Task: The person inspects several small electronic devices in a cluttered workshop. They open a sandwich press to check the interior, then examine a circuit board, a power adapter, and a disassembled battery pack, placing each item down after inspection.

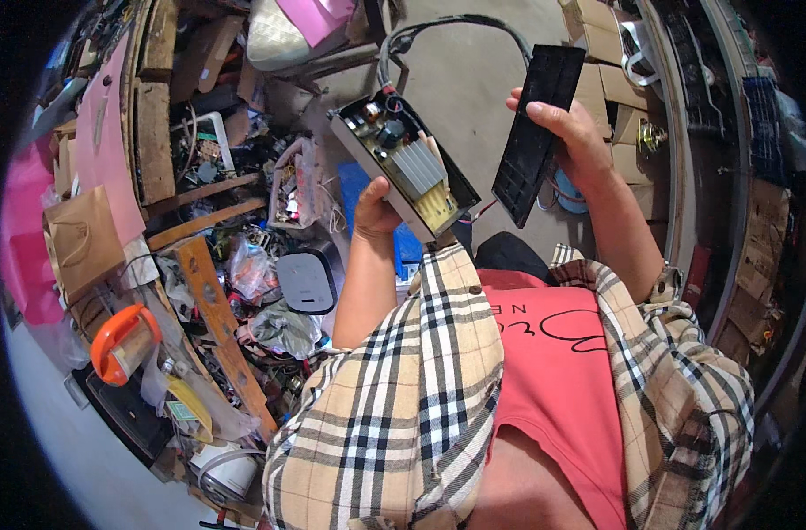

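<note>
In my left hand is an opened power adapter, a black case with its inside facing up. Its circuit board carries a finned grey heatsink, coils and capacitors. My right hand grips a long black cover, tilted upright to the right of the case and apart from it. A thick black cable arcs from the far end of the case over toward the top of the cover. Thin red and dark wires come out at the case's near end.
On the left, wooden planks frame a heap of electronic scrap and plastic bags. A pink basket of small parts and a dark box with a grey lid stand there. Cardboard boxes line the right.
</note>
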Demonstrator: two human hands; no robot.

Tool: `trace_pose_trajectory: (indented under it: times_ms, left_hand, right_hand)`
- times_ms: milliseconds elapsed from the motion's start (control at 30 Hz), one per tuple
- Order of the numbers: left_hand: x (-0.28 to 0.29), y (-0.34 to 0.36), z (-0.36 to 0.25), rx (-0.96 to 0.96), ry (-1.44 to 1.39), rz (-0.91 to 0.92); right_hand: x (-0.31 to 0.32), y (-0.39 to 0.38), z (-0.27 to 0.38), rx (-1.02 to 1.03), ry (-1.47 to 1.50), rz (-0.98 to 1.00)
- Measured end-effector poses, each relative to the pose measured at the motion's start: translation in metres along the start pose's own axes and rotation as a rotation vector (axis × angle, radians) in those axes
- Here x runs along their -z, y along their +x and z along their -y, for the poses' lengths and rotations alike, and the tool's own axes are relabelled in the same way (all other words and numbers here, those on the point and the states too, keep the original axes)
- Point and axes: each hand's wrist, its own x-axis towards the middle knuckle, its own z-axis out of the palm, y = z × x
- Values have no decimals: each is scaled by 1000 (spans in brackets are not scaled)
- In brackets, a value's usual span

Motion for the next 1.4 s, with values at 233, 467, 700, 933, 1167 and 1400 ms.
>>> trace_pose_trajectory:
  times_ms: [233,467,700,933,1167,1400]
  left_hand:
    - [-2,5,2,-6,-25,-51]
    - [-12,23,-12,-29,-46,-57]
    - [-28,66,-49,-16,-50,-32]
    - [-52,146,-136,18,-118,-66]
    - [-49,263,-228,60,-181,-48]
    - [-80,358,-326,44,-146,-67]
  right_hand:
    - [1,14,1,8,-8,38]
    - [2,34,17,-16,45,35]
    - [6,88,55,-80,-12,32]
    - [-22,202,134,-129,-45,29]
    - [-20,325,214,-106,2,39]
    - [-2,427,329,-142,63,101]
